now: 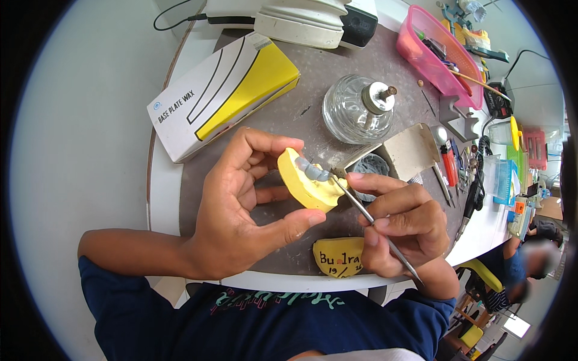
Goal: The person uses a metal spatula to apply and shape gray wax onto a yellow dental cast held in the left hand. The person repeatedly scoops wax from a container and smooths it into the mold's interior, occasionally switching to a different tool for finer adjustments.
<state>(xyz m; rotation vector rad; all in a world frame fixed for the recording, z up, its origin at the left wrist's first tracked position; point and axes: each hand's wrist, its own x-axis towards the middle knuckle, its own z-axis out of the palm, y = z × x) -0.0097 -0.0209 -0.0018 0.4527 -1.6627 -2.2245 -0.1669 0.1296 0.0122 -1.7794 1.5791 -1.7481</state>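
My left hand (232, 210) grips a yellow plaster dental cast (299, 191) by its edges, thumb at the near side and fingertips at the far side. Grey wax tooth shapes (314, 172) sit along the cast's ridge. In my right hand (406, 219) a thin metal wax carver (359, 206) is held like a pen. Its tip meets the cast at the right end of the grey wax; exact contact is too small to tell. A second yellow plaster piece (331, 249) with handwriting lies at the table's near edge, partly below my right hand.
Beyond the cast stands a glass spirit lamp (351, 111). An open small carton (412, 151) holds a round tub of grey material (370, 163). A white and yellow box (205, 99) lies left. Farther right are a pink basket (415, 45), hand tools (448, 165) and a seated person (524, 265).
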